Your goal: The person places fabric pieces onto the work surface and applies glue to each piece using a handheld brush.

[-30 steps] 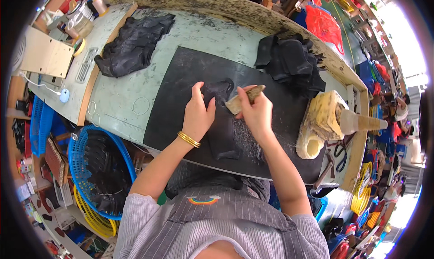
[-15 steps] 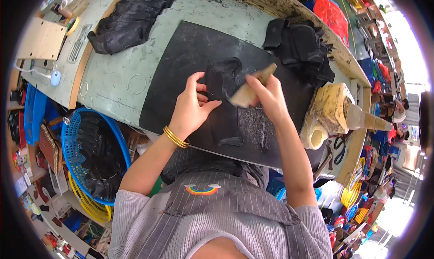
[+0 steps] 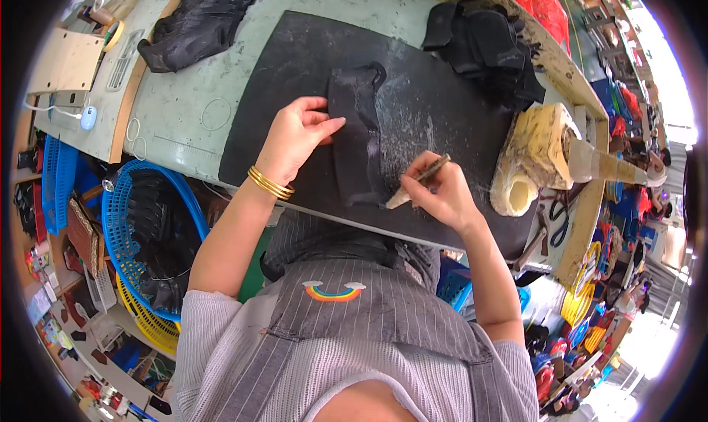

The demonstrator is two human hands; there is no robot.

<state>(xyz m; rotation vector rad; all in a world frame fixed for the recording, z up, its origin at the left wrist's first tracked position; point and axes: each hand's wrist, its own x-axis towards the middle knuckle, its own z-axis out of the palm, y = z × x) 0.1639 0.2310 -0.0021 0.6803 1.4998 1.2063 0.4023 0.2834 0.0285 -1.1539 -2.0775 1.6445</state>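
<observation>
While the left hand (image 3: pixel 295 138) lies open, pinning the black piece (image 3: pixel 358 142), the right hand (image 3: pixel 440 196) clamps a brush (image 3: pixel 417 181).

A mat (image 3: pixel 442 120) lies on the table (image 3: pixel 192 120), and a flat cut piece (image 3: pixel 358 149) lies on the mat near its middle. The left hand (image 3: pixel 295 138) rests at the piece's nine o'clock, touching it; the right hand (image 3: pixel 439 193) sits at its four o'clock with a brush (image 3: pixel 417 180) in its grip. A heap of pieces (image 3: pixel 199 16) lies at eleven o'clock, another heap (image 3: pixel 487 46) at one o'clock, a pot (image 3: pixel 535 157) at three o'clock. A basket (image 3: pixel 147 245) stands below the table at eight o'clock.
</observation>
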